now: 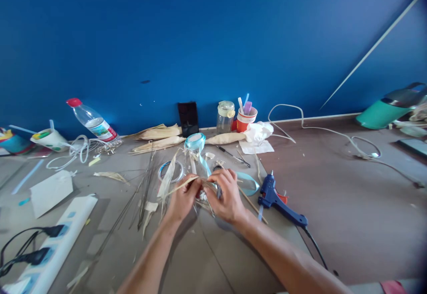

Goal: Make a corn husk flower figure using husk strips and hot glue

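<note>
My left hand (pixel 183 198) and my right hand (pixel 226 195) meet at the middle of the table, fingers pinched together on a small bundle of dried husk strips (pixel 202 196). One long pale strip (pixel 178 186) runs out to the left from my left fingers. Just behind the hands stands a spool of light blue ribbon (pixel 195 142), and its loose ribbon (pixel 247 183) curls past my right hand. A blue glue gun (pixel 278 201) lies right of my right hand.
Thin wires (pixel 147 187) and husk scraps lie left of the hands. A white power strip (pixel 53 245) sits front left. At the back stand a plastic bottle (pixel 94 122), a dark phone (pixel 188 118), a glass jar (pixel 226 116) and a paper cup (pixel 246 118). White cable (pixel 333 134) crosses right.
</note>
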Tool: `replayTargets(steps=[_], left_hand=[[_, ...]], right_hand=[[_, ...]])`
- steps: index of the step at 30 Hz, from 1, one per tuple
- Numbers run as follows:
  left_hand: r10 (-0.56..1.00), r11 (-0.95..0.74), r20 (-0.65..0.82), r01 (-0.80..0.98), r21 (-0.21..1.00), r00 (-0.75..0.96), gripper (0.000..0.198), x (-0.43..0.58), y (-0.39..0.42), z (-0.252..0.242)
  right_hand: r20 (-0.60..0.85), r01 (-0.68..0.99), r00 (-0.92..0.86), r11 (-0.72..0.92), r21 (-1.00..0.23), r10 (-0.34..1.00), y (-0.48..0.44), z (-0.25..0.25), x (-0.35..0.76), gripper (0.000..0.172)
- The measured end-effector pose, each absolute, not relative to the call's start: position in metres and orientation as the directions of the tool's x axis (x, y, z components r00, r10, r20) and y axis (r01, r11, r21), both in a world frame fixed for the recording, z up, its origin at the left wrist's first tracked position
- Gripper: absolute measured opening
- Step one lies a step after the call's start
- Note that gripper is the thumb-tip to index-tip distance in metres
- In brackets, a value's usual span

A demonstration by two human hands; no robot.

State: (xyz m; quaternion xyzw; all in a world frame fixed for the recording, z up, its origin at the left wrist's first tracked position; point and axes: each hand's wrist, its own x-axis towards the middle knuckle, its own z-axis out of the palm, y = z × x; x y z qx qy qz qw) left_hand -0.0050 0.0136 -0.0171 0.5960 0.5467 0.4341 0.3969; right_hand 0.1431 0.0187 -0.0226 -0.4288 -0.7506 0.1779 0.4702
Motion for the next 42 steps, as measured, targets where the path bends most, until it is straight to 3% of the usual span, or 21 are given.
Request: replayTargets(steps=[5,11,15,21,29,42], left_hand=[[0.998,-0.013,0.027,0.233,0.972,-0.055,0.030,-0.009,0.014,-0.018],[0.999,-0.020,0.027,0.245,0.969,-0.024,0.033,-0.009,0.015,-0.018],[0.999,-0.053,0.054,0.221,0.974,0.002,0.032,-0.009,0.015,-0.018],[1.000,-0.027,0.026,0.169,0.985,0.009,0.032,-0.011,0.014,-0.017],[1.000,-0.016,0.015,0.209,0.978,0.006,0.030,-0.009,0.011,-0.010],[0.998,-0.063,0.055,0.256,0.965,0.036,0.032,-0.010,0.013,-0.010]], right_hand=[[0.327,0.301,-0.181,0.368,-0.880,0.928,0.026,-0.017,0.147,0.015],[0.094,0.101,-0.247,0.123,-0.987,0.964,0.032,-0.026,0.144,0.024],[-0.019,-0.103,-0.274,-0.049,-0.993,0.961,0.035,-0.034,0.143,0.031],[-0.108,-0.231,-0.251,-0.168,-0.958,0.962,0.034,-0.034,0.141,0.035],[-0.109,-0.265,-0.252,-0.177,-0.948,0.962,0.034,-0.030,0.142,0.033],[0.017,-0.046,-0.196,0.008,-0.999,0.980,0.041,-0.035,0.146,0.032]])
